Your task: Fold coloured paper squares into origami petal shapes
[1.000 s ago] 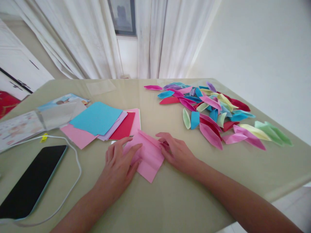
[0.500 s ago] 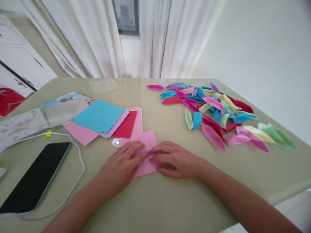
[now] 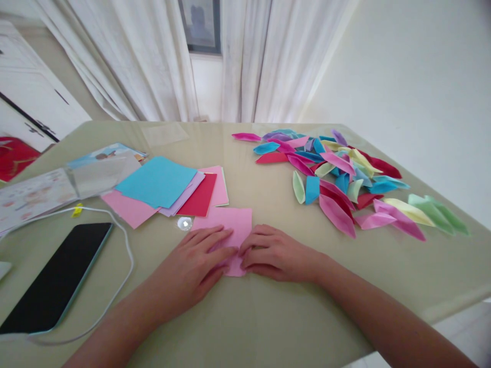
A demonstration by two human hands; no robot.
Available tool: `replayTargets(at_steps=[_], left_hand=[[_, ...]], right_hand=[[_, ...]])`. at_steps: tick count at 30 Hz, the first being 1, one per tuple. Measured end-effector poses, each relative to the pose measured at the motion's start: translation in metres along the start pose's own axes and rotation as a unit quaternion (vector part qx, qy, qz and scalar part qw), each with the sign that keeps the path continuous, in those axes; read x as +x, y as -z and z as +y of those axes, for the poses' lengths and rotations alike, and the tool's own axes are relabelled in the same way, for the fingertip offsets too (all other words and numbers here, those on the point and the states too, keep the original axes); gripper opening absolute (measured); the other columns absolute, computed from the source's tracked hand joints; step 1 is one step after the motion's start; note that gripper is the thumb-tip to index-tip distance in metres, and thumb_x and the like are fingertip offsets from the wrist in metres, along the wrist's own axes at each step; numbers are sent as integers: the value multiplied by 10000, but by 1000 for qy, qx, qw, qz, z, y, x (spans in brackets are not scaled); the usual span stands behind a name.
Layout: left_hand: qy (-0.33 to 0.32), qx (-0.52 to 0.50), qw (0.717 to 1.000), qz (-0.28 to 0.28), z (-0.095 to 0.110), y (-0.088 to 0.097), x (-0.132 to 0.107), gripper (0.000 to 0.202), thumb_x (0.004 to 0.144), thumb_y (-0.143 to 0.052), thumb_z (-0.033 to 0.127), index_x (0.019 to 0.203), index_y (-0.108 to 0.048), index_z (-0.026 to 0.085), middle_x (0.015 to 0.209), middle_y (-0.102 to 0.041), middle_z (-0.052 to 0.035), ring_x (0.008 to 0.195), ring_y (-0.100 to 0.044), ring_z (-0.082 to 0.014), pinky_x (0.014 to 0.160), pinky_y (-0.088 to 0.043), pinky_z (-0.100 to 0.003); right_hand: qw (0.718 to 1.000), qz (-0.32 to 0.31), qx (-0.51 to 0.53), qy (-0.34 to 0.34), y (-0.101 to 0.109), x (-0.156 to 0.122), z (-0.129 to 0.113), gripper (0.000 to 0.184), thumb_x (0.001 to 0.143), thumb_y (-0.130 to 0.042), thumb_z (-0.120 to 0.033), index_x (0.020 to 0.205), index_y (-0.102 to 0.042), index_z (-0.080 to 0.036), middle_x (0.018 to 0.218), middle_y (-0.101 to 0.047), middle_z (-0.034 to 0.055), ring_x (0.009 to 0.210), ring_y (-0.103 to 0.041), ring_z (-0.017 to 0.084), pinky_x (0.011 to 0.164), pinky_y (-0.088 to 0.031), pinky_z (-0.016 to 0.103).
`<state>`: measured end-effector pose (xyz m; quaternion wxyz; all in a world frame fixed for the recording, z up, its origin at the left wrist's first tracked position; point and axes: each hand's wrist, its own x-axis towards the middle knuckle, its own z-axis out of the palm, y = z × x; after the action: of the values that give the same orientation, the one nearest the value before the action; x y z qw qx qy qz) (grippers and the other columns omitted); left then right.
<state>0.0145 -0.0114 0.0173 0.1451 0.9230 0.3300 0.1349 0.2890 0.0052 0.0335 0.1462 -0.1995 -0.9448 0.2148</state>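
Pink paper (image 3: 235, 221) folded flat; left hand (image 3: 194, 263), right hand (image 3: 278, 254) drawn together

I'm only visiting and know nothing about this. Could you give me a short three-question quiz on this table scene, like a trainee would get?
1. True or false: the left hand and the right hand both rest flat on the pink paper.
2. Which colour is the top sheet of the stack of flat sheets? A red, B blue, C green.
3. Fill in: the phone lies on the person's ____ side, with its screen dark.

Key: 1 true; 2 B; 3 left.
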Motion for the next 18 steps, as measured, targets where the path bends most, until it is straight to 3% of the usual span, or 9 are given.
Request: replayTargets(at_steps=[4, 7, 10, 14, 18], left_hand=[[0, -1, 1000, 16, 3, -2, 2, 315, 992, -590, 179, 1267, -705, 280, 1497, -603, -93, 1376, -535, -328, 1110, -454, -547], [-31, -54, 998, 4, 4, -1, 5, 201, 1026, -578, 183, 1092, -747, 270, 1275, -705, -53, 1194, -625, -247, 1023, -494, -428], [-53, -89, 995, -16, 5, 1, 6, 185, 1029, -582, 158, 1030, -743, 250, 1108, -726, -24, 1047, -642, -200, 920, -495, -357], [-80, -65, 995, -11, 6, 2, 4, 158, 1017, -604, 146, 1002, -736, 232, 1010, -711, -21, 992, -620, -207, 899, -466, -370], [-80, -53, 995, 8, 9, -2, 4, 88, 1012, -646, 234, 990, -732, 238, 983, -709, -21, 994, -613, -220, 924, -452, -392]], right_hand=[[996, 2, 45, -72, -1, 3, -2, 106, 1046, -600, -262, 1028, -683, -199, 1121, -677, 80, 1100, -596, 215, 1021, -485, 379], [990, 32, 49, -125, -8, 3, -2, 59, 1019, -629, -233, 996, -658, -188, 1086, -644, 87, 1044, -582, 224, 957, -502, 375], [987, 52, 42, -144, -16, 3, -3, 81, 1006, -668, -251, 969, -652, -180, 1052, -642, 79, 1013, -578, 222, 916, -495, 356], [983, 78, 15, -168, -23, 4, -5, 140, 997, -701, -296, 942, -653, -176, 1009, -648, 70, 974, -578, 220, 868, -486, 340], [979, 86, 18, -184, -25, 7, -7, 157, 972, -738, -300, 933, -652, -175, 995, -646, 60, 961, -590, 212, 854, -490, 325]])
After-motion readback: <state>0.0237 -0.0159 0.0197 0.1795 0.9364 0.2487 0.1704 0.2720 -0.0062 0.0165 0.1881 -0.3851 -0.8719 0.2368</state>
